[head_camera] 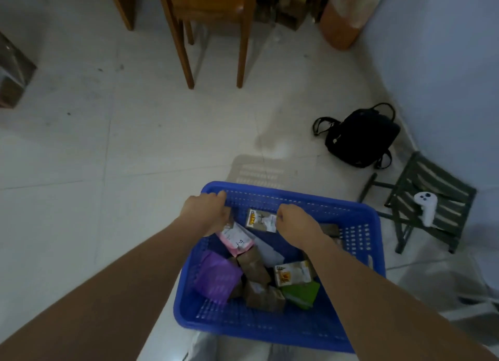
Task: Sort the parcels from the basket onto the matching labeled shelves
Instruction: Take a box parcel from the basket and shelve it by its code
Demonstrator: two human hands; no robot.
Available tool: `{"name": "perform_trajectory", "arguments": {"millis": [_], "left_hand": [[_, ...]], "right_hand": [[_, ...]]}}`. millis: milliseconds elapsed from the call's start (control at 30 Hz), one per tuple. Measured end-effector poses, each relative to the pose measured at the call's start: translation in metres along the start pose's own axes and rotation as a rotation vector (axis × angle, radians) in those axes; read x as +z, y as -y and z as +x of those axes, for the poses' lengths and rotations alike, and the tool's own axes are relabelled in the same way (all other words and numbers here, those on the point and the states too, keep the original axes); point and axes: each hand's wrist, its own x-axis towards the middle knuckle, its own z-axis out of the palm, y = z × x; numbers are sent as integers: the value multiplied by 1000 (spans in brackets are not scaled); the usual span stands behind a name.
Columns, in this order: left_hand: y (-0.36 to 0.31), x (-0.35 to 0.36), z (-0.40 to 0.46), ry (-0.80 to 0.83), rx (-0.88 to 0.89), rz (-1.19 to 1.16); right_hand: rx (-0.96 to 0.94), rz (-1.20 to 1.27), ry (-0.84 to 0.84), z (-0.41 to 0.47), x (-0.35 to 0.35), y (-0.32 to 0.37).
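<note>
Basket (pixel 270 331): blue perforated plastic, rectangular, standing on the pale tiled floor (pixel 108 144) directly below my arms, and full of parcels. My left hand (pixel 209 212) has its fingers curled over the far rim at the left corner. My right hand (pixel 294 225) is bunched at the far wall; its fingers look closed, seemingly pinching the edge of a small white-and-yellow printed parcel (pixel 260 220), though the contact itself is hidden from me.

Contents, nearer me than my fingers: a pink soft mailer with handwritten label (pixel 237 240), a purple glossy plastic pouch (pixel 218 277), brown kraft-paper packets (pixel 255 266), a green flat carton (pixel 301 293) and a white carton with yellow print (pixel 293 273). The soft pouches will flex; the cartons are rigid.

Judgement: the sort is at the picking stage, with the basket well stocked. No labelled shelves are in view. Next move calls for lifting one parcel clear, reading its marking, and turning to find its shelf.

Beyond my fingers stand wooden chair legs (pixel 186 61); to the right, a black fabric backpack (pixel 361 139).
</note>
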Motion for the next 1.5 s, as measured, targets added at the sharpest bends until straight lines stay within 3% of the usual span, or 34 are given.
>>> {"name": "perform_trajectory", "arguments": {"millis": [233, 400, 667, 967, 1200, 1367, 1500], "left_hand": [[-7, 132, 100, 89, -87, -148], [-7, 205, 156, 51, -139, -228], [4, 267, 209, 19, -137, -13], [5, 262, 217, -106, -146, 207], [-17, 198, 162, -4, -266, -473], [-31, 144, 108, -13, -469, -1361], [-40, 83, 54, 64, -446, -1676]], "right_hand": [[-99, -73, 124, 96, 86, -63], [-8, 53, 123, 138, 156, -130], [69, 10, 201, 145, 240, -202], [63, 23, 195, 147, 235, -206], [-12, 23, 221, 112, 180, -132], [20, 47, 110, 87, 120, -79], [4, 184, 22, 51, 45, -45]]}}
